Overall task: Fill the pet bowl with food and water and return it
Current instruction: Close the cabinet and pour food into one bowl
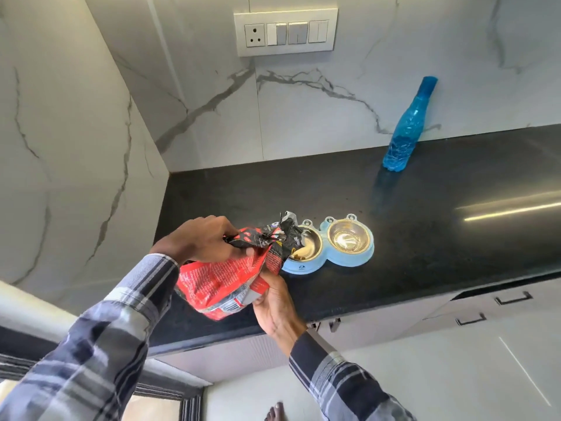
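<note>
Both hands, left hand (202, 240) and right hand (273, 302), grip my food bag (224, 278), tipped over the pet bowl (329, 247) just beyond them.

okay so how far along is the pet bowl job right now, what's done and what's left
Done: the double pet bowl sits on the counter. In hand: both the left hand and right hand tip the red food bag over the left dish, where a few kibbles show. Left: the right dish looks empty, the blue bottle stands untouched, and the bowl needs returning.

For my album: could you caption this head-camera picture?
Both hands, left and right, tip a red food bag over the blue double pet bowl.
</note>
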